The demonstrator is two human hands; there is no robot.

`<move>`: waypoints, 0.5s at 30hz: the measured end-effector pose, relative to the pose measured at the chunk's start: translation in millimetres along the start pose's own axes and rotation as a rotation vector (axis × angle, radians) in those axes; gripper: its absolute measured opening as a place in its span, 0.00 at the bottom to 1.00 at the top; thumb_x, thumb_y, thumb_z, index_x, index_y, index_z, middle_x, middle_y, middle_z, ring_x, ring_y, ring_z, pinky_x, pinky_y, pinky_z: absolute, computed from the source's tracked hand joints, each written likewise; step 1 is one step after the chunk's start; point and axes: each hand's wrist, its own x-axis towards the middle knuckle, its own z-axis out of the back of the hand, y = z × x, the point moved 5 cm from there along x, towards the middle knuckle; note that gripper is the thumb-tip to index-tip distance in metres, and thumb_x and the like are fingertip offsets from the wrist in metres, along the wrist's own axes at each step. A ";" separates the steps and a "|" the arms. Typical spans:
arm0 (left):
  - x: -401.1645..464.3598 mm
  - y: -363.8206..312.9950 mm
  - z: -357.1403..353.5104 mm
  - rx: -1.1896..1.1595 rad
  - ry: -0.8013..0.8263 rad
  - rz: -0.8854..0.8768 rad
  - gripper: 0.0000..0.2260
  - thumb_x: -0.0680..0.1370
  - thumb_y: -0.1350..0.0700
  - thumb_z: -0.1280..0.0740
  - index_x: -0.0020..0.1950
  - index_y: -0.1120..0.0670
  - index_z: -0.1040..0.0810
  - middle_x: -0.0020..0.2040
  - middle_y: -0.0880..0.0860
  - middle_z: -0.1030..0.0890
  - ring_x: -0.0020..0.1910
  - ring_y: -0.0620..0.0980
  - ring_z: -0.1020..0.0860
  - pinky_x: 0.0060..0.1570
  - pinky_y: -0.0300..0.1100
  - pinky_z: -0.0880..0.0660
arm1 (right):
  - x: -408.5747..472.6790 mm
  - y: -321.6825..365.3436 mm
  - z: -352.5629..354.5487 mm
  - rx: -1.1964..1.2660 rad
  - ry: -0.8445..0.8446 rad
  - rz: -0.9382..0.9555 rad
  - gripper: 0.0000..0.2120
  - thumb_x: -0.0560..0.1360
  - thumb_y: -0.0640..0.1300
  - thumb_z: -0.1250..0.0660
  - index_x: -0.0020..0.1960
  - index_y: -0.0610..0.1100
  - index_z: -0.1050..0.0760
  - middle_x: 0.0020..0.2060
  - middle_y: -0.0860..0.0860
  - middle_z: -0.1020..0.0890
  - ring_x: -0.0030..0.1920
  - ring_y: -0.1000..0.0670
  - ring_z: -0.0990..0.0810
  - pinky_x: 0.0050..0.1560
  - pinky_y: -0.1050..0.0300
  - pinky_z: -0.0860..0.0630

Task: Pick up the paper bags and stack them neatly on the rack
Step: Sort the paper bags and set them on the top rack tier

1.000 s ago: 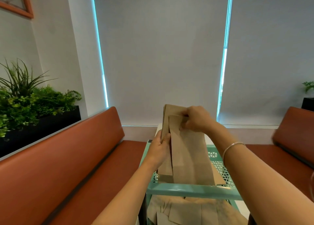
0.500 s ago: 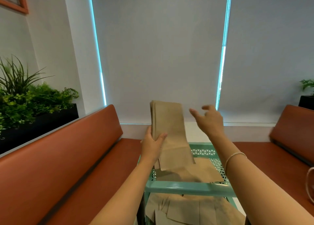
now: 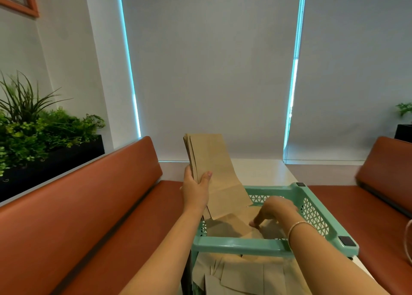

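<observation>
A mint-green plastic rack (image 3: pixel 236 245) is standing between two orange-brown upholstered seats, its top tier an open tray with lattice walls and a solid front rail. Loose brown paper bags (image 3: pixel 231 225) are lying flat on the floor of that top tray, overlapping one another at slight angles. On the lower tier, showing beneath the front rail, more paper bags (image 3: pixel 245 277) are lying in an untidy heap, several fanned out and overlapping. A pale bench (image 3: pixel 263 172) is stretching away behind the rack toward the window blinds; the rack seems to be standing against its near end, though the contact is hidden.
</observation>
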 end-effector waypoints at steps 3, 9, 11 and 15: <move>-0.7 -0.4 -0.2 -0.003 -0.006 0.003 0.13 0.77 0.56 0.32 0.59 0.52 0.29 0.45 0.42 0.24 0.53 0.49 0.23 0.61 0.49 0.28 | -20.7 2.7 10.5 -0.014 -0.025 0.082 0.46 0.57 0.64 0.24 0.68 0.42 0.32 0.64 0.45 0.28 0.63 0.41 0.29 0.63 0.47 0.28; -0.8 1.4 -0.2 -0.043 -0.009 0.050 0.19 0.76 0.56 0.32 0.66 0.56 0.30 0.54 0.50 0.21 0.57 0.51 0.23 0.61 0.49 0.27 | 8.1 -0.1 -5.1 -0.014 0.096 0.059 0.54 0.37 0.63 0.22 0.60 0.41 0.27 0.57 0.47 0.22 0.60 0.42 0.27 0.63 0.45 0.30; -0.4 2.2 0.0 -0.055 -0.013 0.059 0.19 0.76 0.56 0.32 0.66 0.56 0.30 0.56 0.52 0.21 0.56 0.50 0.24 0.60 0.46 0.27 | -3.5 1.0 -2.4 0.007 0.112 0.050 0.52 0.41 0.62 0.21 0.61 0.41 0.27 0.59 0.47 0.23 0.61 0.43 0.28 0.64 0.46 0.30; -2.7 0.8 2.5 -0.102 -0.032 0.085 0.19 0.76 0.57 0.32 0.66 0.55 0.31 0.53 0.48 0.24 0.57 0.50 0.23 0.54 0.40 0.29 | -23.2 1.5 8.3 0.014 0.067 0.090 0.24 0.66 0.58 0.26 0.53 0.41 0.23 0.53 0.49 0.20 0.53 0.50 0.24 0.63 0.56 0.28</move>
